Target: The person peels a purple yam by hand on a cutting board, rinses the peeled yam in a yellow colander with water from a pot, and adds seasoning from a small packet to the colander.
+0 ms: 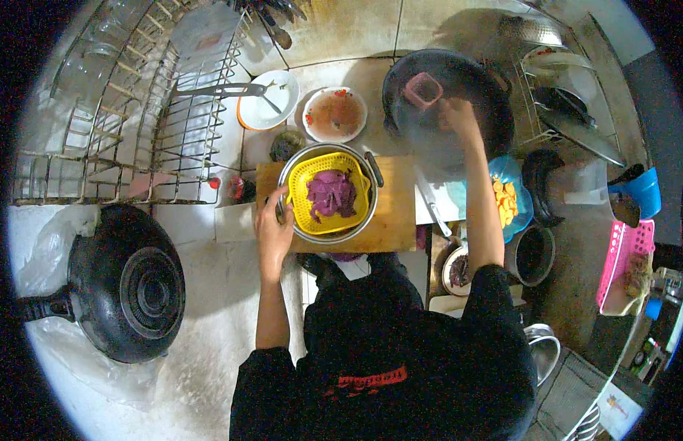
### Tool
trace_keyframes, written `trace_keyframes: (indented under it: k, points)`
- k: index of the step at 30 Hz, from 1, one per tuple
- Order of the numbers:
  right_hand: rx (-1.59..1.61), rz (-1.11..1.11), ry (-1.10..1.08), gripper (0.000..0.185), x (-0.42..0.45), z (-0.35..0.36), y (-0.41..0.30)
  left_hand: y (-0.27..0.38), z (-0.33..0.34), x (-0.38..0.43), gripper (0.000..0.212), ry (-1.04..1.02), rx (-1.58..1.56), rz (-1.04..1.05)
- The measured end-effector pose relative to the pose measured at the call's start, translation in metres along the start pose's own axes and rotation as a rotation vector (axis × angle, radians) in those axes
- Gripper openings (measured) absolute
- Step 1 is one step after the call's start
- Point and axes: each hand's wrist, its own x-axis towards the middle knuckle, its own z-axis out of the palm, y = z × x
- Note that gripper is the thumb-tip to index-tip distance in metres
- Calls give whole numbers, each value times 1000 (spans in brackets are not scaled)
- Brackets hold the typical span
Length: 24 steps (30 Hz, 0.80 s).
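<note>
My left hand [275, 220] holds the left rim of a metal pot [327, 239], which stands on a wooden cutting board [396, 204]. A yellow plastic colander [300, 171] sits in the pot's mouth with purple, sliced food [331, 193] inside. My right hand [457, 116] reaches over a large dark wok [399, 82] in haze that looks like steam. Close to its fingers, over the wok, is a small pink square container [423, 90]; the grip on it is blurred. A blue bowl [522, 204] of orange slices lies beside my right forearm, and a knife [434, 209] lies left of it.
Behind the pot stand a floral plate of brownish liquid [335, 116] and a white bowl [281, 99] with utensils. A wire dish rack [181, 138] and a black pan [126, 286] are at left. Pot lids [578, 132] and a pink basket [622, 264] are at right.
</note>
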Motion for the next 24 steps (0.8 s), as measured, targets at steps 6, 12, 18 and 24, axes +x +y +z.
trace_keyframes:
  k: [6, 12, 18, 24]
  points:
    - [363, 370, 40, 38, 124, 70, 122, 12, -6, -22, 43, 138, 53, 25]
    - [25, 529, 7, 56, 194, 73, 204, 28, -19, -38, 36, 359, 80, -10]
    - [-551, -21, 269, 68, 110, 89, 167, 11, -23, -53, 27, 371, -205, -348]
    - [-1151, -404, 202, 59, 105, 78, 232, 7, -25, -36, 28, 302, -277, -286]
